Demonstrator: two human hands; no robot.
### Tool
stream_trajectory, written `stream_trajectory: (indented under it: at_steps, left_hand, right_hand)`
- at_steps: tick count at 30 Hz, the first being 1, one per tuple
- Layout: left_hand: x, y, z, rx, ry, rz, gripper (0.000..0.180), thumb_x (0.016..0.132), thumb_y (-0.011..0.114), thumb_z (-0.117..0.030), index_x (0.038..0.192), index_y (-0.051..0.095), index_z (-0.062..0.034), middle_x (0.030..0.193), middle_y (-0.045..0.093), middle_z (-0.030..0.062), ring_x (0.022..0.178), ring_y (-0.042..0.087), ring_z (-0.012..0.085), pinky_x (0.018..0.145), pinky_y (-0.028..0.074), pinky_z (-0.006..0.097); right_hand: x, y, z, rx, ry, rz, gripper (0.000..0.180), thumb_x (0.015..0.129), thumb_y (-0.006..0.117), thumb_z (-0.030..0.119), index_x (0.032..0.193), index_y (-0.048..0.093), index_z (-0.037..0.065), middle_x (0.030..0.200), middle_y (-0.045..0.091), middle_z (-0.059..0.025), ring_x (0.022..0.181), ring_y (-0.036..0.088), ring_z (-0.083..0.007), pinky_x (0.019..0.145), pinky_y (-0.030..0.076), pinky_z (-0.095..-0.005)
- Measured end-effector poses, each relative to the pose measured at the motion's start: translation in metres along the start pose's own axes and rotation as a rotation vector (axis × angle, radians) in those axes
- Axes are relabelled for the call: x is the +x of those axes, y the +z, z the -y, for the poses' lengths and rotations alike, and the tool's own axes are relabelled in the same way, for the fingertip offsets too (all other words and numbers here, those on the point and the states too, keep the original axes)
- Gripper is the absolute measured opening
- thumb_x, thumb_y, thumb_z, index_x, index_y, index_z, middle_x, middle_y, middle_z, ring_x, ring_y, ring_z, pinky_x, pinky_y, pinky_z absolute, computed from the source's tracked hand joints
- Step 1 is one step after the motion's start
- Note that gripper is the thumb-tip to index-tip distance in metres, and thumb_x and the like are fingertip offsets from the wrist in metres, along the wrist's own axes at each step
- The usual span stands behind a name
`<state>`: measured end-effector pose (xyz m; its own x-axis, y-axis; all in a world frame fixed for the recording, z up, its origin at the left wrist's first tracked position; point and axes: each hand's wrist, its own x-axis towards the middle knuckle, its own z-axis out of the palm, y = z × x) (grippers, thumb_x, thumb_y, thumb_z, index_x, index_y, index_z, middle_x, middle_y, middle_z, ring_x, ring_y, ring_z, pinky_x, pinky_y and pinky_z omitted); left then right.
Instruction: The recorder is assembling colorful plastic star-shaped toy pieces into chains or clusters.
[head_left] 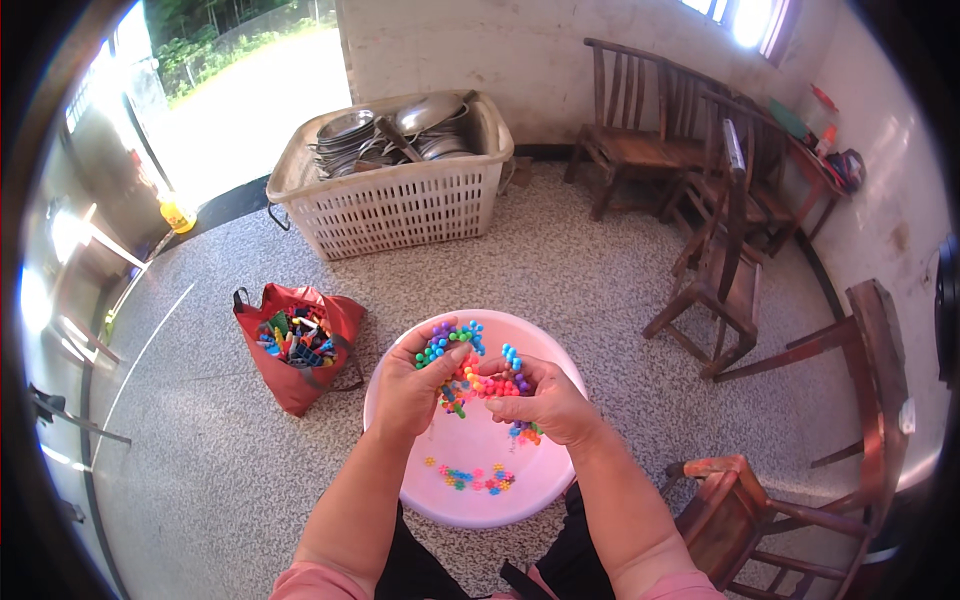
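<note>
Plastic linking pieces (497,387), clustered above the pink basin (535,470), should handle light, stiff and slick — best gripped beside the joins (likely weak spots). Left hand (420,375) and right hand (552,402) each pinch some, thumb against fingers.

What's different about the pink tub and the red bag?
The tub is round and smooth-rimmed; the bag is creased and floppy. The tub looks wider than the bag. The tub shows bare bottom around scattered flower pieces, while the bag is heaped with toys. Both are open-topped.
</note>
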<state>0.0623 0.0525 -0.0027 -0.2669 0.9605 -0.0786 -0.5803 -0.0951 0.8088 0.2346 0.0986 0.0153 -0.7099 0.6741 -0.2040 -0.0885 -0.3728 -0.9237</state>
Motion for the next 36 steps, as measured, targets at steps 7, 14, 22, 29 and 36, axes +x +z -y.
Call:
stream_trajectory:
  at_steps: [7, 14, 22, 29, 36]
  left_hand:
    - [-0.002, -0.007, -0.004, 0.144, -0.001, 0.004, 0.032, 0.078, 0.065, -0.001, 0.108, 0.055, 0.0004, 0.089, 0.062, 0.0077, 0.073, 0.060, 0.0120, 0.064, 0.051, 0.023]
    - [-0.007, -0.005, -0.015, 0.010, -0.034, 0.050, 0.030, 0.080, 0.063, -0.005, 0.108, 0.055, 0.0014, 0.082, 0.061, 0.0074, 0.067, 0.056, 0.0114, 0.061, 0.048, 0.023]
    - [-0.006, -0.009, -0.010, 0.037, -0.035, 0.119, 0.026, 0.086, 0.056, -0.009, 0.110, 0.055, 0.0007, 0.092, 0.062, 0.0086, 0.076, 0.059, 0.0121, 0.068, 0.048, 0.024]
    - [-0.006, -0.014, -0.004, 0.107, -0.052, 0.129, 0.028, 0.087, 0.055, -0.008, 0.114, 0.055, -0.0004, 0.094, 0.062, 0.0058, 0.082, 0.059, 0.0115, 0.073, 0.047, 0.024]
    - [-0.007, -0.012, -0.006, -0.030, -0.063, 0.218, 0.027, 0.089, 0.052, -0.013, 0.113, 0.056, -0.0006, 0.094, 0.061, 0.0057, 0.084, 0.058, 0.0111, 0.074, 0.046, 0.024]
  right_hand:
    - [0.011, -0.001, -0.015, -0.007, -0.008, -0.080, 0.025, 0.070, 0.074, 0.008, 0.090, 0.060, 0.003, 0.077, 0.060, -0.0044, 0.061, 0.058, -0.0115, 0.056, 0.049, -0.0250]
    - [0.007, -0.010, -0.008, 0.450, -0.135, -0.040, 0.028, 0.071, 0.074, 0.012, 0.092, 0.057, 0.005, 0.077, 0.061, -0.0067, 0.060, 0.060, -0.0154, 0.053, 0.048, -0.0259]
    - [0.006, -0.011, -0.012, 0.395, -0.127, -0.003, 0.033, 0.072, 0.073, 0.015, 0.099, 0.055, 0.006, 0.085, 0.061, -0.0080, 0.064, 0.060, -0.0152, 0.056, 0.049, -0.0273]
    - [0.003, -0.011, -0.010, 0.324, -0.240, 0.048, 0.046, 0.075, 0.070, 0.020, 0.113, 0.051, 0.002, 0.080, 0.059, -0.0070, 0.065, 0.058, -0.0143, 0.054, 0.048, -0.0260]
    - [-0.001, -0.019, -0.014, 0.268, -0.236, 0.016, 0.049, 0.076, 0.070, 0.023, 0.115, 0.052, -0.001, 0.077, 0.059, -0.0069, 0.062, 0.057, -0.0120, 0.045, 0.046, -0.0209]
